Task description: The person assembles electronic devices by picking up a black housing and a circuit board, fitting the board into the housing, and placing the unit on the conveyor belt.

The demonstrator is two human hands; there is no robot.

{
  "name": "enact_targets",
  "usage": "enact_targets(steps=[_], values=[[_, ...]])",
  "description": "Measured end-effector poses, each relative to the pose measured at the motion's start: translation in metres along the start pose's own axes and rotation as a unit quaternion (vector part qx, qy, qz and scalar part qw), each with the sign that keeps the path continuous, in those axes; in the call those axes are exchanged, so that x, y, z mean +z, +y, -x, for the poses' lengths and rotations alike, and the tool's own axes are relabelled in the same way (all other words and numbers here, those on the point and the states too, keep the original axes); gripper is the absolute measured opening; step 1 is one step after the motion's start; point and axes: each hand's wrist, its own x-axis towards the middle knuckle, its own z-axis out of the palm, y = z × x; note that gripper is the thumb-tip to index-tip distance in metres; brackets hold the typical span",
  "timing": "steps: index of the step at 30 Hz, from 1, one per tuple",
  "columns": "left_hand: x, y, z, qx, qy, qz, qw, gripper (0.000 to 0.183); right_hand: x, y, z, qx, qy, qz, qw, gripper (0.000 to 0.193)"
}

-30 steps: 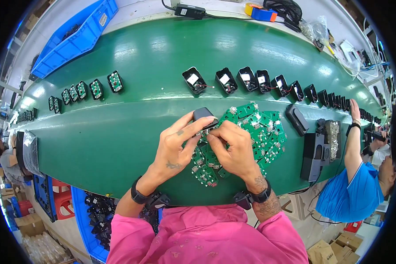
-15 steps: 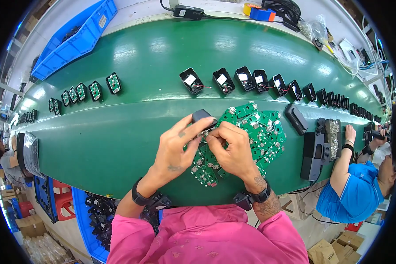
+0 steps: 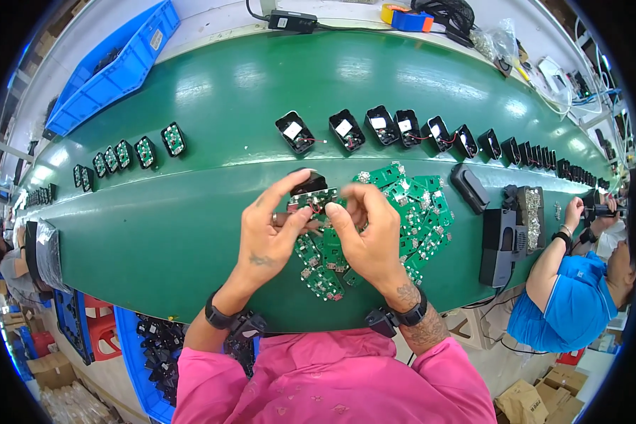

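Observation:
My left hand (image 3: 260, 237) is closed round a small black plastic housing (image 3: 308, 184), index finger over its far end and thumb at the near side. A green circuit board (image 3: 311, 200) lies across the housing's near side, with thin red wires (image 3: 317, 209) showing beneath it. At the board's right end is my right hand (image 3: 372, 237), closed, its fingers curled and its thumb against the board and wires. The fingers partly hide how board and housing meet. Just below and to the right spreads a loose pile of green circuit boards (image 3: 420, 215).
Open black housings (image 3: 295, 132) stand in a row toward the far right. Housings holding boards (image 3: 173, 139) line the left. A dark case (image 3: 470, 189) and a grey-black device (image 3: 499, 247) sit at right, near a co-worker in blue (image 3: 565, 304). A blue crate (image 3: 113, 71) is at far left.
The housing has turned, so the board and red wires now face me. My right hand's fingers have loosened and shifted along the board. The co-worker's hand at right has moved outward.

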Motion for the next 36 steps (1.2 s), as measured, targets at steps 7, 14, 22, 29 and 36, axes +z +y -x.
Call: enact_targets(steps=[7,14,22,29,36], values=[[0.004,-0.006,0.0,-0.01,0.018,0.017,1.0,0.054,-0.005,0.005,0.001,-0.041,-0.042,0.004,0.998,0.017],[0.015,-0.014,0.002,0.028,0.018,-0.023,0.999,0.058,0.003,0.0,0.005,-0.14,-0.042,-0.082,0.986,0.017],[0.022,-0.007,0.006,0.068,-0.038,-0.087,0.993,0.053,-0.013,0.018,0.002,0.035,-0.027,-0.222,0.974,0.014],[0.026,-0.019,0.006,0.145,0.03,-0.195,0.97,0.059,-0.011,0.012,0.003,0.084,-0.059,-0.156,0.982,0.022],[0.023,-0.014,0.001,0.135,0.067,-0.213,0.965,0.061,-0.012,0.006,-0.001,-0.031,-0.12,-0.076,0.989,0.023]])
